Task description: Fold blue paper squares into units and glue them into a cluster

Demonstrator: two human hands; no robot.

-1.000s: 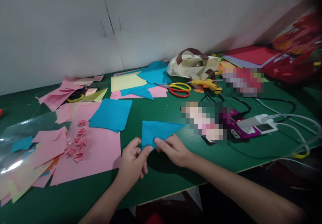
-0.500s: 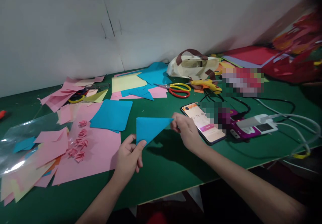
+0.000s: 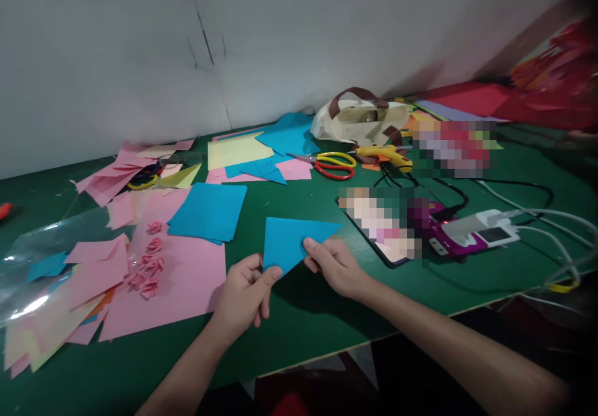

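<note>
A blue paper folded into a triangle (image 3: 288, 241) is held above the green table between both hands. My left hand (image 3: 245, 294) pinches its lower left corner, thumb on top and fingers behind. On the slanted lower right edge, my right hand (image 3: 334, 263) grips the paper with the thumb on its face. The triangle's sharp tip points right, past my right fingers. To the left lies a stack of blue paper squares (image 3: 210, 212), partly over a large pink sheet (image 3: 191, 285) that bears several small pink paper roses (image 3: 152, 263).
Behind are scissors (image 3: 334, 165), a yellow glue gun (image 3: 385, 154) and a cream bag (image 3: 359, 123). At right lie a phone (image 3: 380, 229), a purple device (image 3: 458, 241) and cables. Paper scraps (image 3: 100, 266) and clear plastic lie left. The table's front edge (image 3: 327, 358) is near.
My right hand has moved from the triangle's sharp tip down and left to its slanted edge. The triangle and my left hand have shifted slightly right.
</note>
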